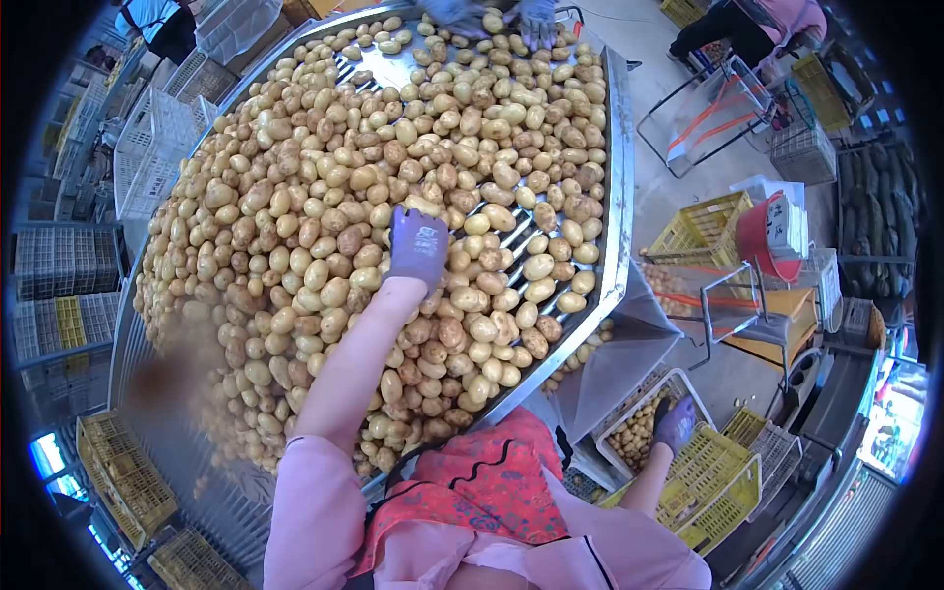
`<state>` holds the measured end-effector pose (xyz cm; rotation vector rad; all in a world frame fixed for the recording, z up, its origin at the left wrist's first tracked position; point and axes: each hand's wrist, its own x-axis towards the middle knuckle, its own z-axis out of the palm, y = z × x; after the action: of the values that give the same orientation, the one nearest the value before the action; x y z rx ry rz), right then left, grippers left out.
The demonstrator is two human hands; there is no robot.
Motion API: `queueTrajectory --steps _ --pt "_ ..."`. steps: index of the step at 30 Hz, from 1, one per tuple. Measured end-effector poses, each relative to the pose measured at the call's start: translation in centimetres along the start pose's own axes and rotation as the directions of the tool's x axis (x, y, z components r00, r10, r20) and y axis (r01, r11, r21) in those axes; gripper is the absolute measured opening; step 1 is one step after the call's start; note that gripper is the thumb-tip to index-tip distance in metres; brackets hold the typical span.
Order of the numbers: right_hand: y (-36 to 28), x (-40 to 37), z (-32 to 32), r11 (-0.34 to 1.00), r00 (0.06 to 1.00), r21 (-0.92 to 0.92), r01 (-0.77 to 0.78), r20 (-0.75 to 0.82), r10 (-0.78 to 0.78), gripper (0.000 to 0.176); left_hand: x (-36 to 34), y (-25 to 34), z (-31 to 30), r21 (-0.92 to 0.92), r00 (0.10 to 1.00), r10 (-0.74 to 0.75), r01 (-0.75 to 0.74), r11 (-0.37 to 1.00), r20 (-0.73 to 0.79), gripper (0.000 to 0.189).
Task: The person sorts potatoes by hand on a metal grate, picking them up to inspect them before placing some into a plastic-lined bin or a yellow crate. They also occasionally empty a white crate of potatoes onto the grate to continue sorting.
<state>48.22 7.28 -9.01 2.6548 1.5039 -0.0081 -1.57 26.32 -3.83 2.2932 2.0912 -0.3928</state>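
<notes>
A wide metal sorting table is heaped with pale yellow-brown potatoes (295, 197). My left hand (418, 246), in a purple glove, reaches into the middle of the heap. Its fingers are curled down around a potato (425, 206) at their tips, though partly hidden by the back of the hand. Off to the right, my right hand (676, 425), also gloved, is over the right side of a pale crate (608, 447) of small potatoes (634, 431). Its fingers point down and look dark, so their grip does not show.
Another person's gloved hands (536, 22) work at the table's far end. The metal rim (618, 187) runs along the right. Yellow crates (713, 482) stand beside my right arm. A folding chair (703, 118) and a red bucket (772, 236) are farther right.
</notes>
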Motion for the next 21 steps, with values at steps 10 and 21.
queueTrajectory --steps 10,21 --pt "-36.5 3.5 1.5 0.723 0.718 0.066 0.688 -0.209 -0.664 0.056 -2.8 -1.2 -1.6 -0.196 0.975 0.037 -0.082 0.977 -0.221 0.024" --pt "-48.3 11.6 -5.3 0.467 0.489 0.166 0.869 -0.134 -0.862 0.036 -14.0 -0.8 -0.9 -0.399 0.970 -0.095 -0.002 0.917 -0.224 0.026"
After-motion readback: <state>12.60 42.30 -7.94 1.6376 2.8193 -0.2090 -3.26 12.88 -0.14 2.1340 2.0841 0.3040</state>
